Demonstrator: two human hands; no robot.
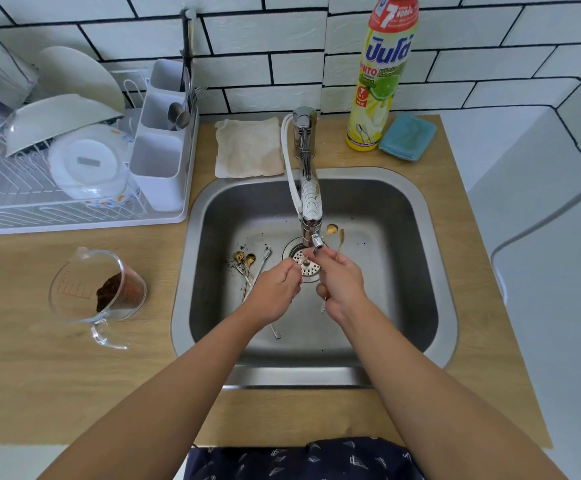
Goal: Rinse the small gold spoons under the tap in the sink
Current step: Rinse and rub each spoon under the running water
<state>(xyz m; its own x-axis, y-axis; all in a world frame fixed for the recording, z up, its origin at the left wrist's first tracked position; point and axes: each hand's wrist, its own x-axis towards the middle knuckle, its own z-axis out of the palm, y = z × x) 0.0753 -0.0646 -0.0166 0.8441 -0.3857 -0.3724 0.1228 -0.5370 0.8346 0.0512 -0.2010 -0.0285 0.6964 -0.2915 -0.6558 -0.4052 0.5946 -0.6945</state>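
Holding a small gold spoon (pixel 336 237) under the tap (pixel 311 216), the right hand (pixel 342 284) keeps its grip pinched on the thin handle, bowl up and toward the sink's (pixel 431 271) back wall, long axis running roughly front to back. The left hand (pixel 275 289) sits just beside it over the drain (pixel 308 266), fingertips pressed together on something thin near the spout, possibly the same spoon; the view is too small to tell. The remaining spoons (pixel 247 263) lie on the sink floor toward its left wall, nearer the left hand, handles pointing to the front edge. I count about two gold bowls there plus two or three silver pieces, and one spoon in hand.
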